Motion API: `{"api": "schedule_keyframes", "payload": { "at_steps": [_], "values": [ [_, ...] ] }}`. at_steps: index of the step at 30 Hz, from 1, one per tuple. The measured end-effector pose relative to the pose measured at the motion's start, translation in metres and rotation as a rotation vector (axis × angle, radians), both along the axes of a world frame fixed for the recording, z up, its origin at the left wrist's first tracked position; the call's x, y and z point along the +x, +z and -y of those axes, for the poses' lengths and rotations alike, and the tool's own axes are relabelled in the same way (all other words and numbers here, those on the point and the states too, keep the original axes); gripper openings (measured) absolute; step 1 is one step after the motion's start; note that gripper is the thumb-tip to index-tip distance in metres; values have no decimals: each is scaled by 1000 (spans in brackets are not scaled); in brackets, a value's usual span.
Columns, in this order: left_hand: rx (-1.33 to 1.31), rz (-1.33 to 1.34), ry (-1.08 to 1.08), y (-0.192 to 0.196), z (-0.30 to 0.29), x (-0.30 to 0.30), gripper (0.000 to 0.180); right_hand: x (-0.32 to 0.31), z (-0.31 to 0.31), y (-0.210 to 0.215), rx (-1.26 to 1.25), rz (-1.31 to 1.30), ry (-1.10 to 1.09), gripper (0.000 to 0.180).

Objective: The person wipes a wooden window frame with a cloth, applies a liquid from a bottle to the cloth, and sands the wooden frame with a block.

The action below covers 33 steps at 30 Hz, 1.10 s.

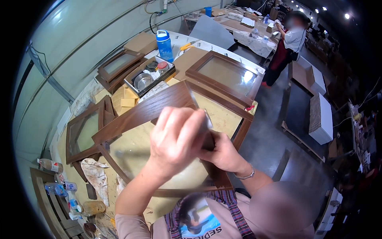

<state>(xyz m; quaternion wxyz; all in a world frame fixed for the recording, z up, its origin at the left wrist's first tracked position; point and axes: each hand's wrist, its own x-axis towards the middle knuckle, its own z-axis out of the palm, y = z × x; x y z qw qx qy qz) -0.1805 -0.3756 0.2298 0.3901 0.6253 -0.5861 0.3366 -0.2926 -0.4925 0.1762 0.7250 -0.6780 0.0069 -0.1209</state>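
My left hand (175, 139) is closed, knuckles up, over a small object with a pale, shiny edge (207, 118); the fingers hide most of it. My right hand (223, 153) meets it from the right, thumb and fingers closed round a dark brown piece (207, 142). Whether both hands grip one thing, I cannot tell. Just behind the left hand, a wide brown wooden board (147, 111) slants across the table. Below both hands lies a wood-framed panel; its narrow left strip (113, 163) shows, while my arms cover part of it.
Glazed wooden frames (219, 74) lie at the back and at the left (83, 129). Behind the board are a tray (133, 85) of small containers and a blue bottle (164, 46). A stained cloth (95, 179) and several bottles (93, 208) occupy the near left. A person (292, 40) stands far right.
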Motion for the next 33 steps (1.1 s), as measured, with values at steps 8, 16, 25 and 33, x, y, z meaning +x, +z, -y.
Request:
{"api": "schedule_keyframes", "payload": {
  "at_steps": [8, 16, 25, 33],
  "values": [
    [122, 30, 34, 2, 7, -12, 45, -5, 7, -13, -31, 35, -3, 31],
    [59, 91, 26, 6, 11, -9, 47, -6, 2, -23, 28, 164, -67, 22],
    [90, 28, 60, 7, 9, -18, 44, -12, 8, -28, -18, 41, 1, 28],
    [68, 10, 120, 9, 10, -12, 45, -16, 7, -19, 30, 38, -7, 22]
  ]
}}
